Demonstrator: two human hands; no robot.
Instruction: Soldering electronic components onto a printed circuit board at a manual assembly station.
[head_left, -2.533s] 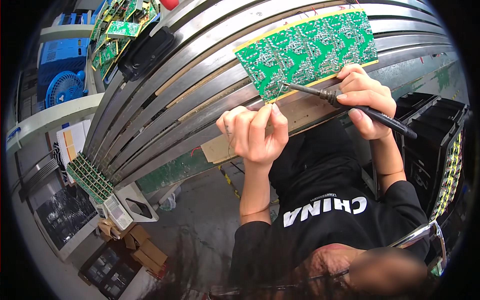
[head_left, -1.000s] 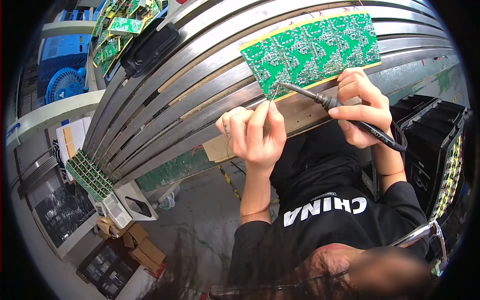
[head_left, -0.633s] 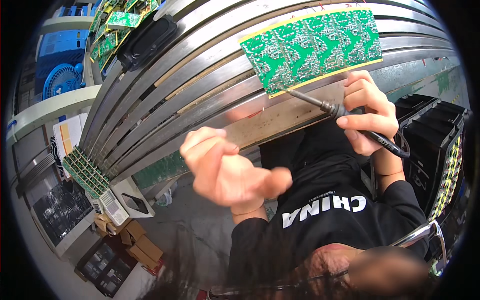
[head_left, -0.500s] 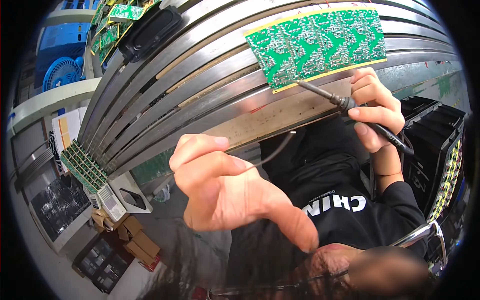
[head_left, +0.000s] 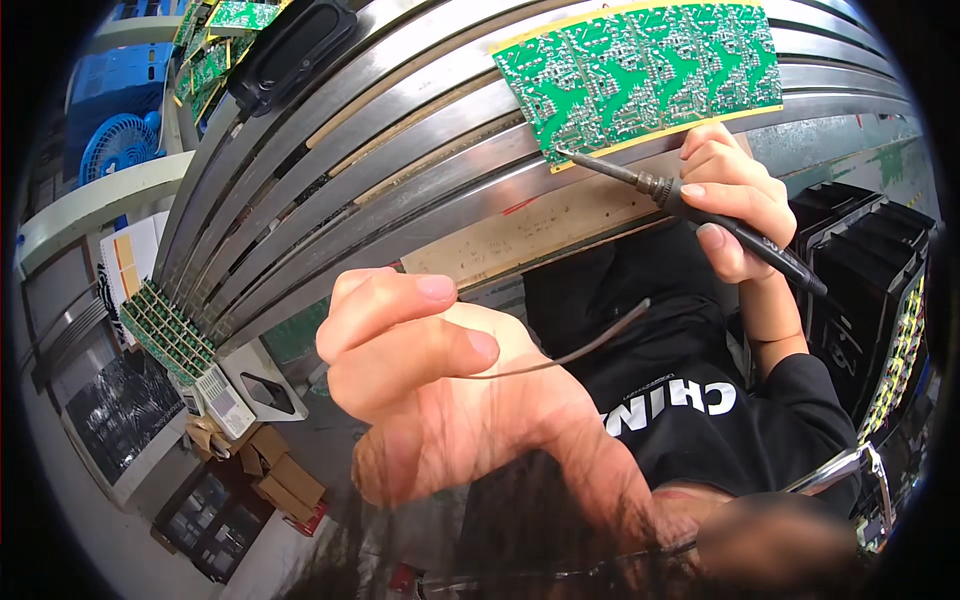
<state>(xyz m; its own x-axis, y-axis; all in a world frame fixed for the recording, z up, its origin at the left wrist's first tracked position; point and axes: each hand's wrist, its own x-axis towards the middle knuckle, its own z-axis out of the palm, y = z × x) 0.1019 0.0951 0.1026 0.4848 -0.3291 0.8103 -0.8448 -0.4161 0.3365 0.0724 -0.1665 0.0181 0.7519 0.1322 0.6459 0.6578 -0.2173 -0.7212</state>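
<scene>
My right hand [head_left: 735,200] grips the dark handle of a soldering iron [head_left: 645,184]. The iron's bent tip touches, or nearly touches, the lower left corner area of a green circuit board panel [head_left: 640,80] with yellow edge strips. The panel lies across metal rails, solder side up, covered in small shiny joints. Closer to the camera, my left hand [head_left: 430,390] is closed, its fingers curled round a thin strand of solder wire [head_left: 600,343]. The wire's free end points right, well apart from the board and the iron.
Long metal rails [head_left: 400,125] run across the bench, with a black tray [head_left: 300,55] on them at upper left. More circuit boards [head_left: 165,330] sit at the left end. A blue fan [head_left: 120,145] stands far left; black crates [head_left: 860,240] are at right.
The iron's tip has moved left along the board's near edge. My left hand has shifted slightly left and lower, and the wire's end now lies farther right and lower. The board appears slightly higher.
</scene>
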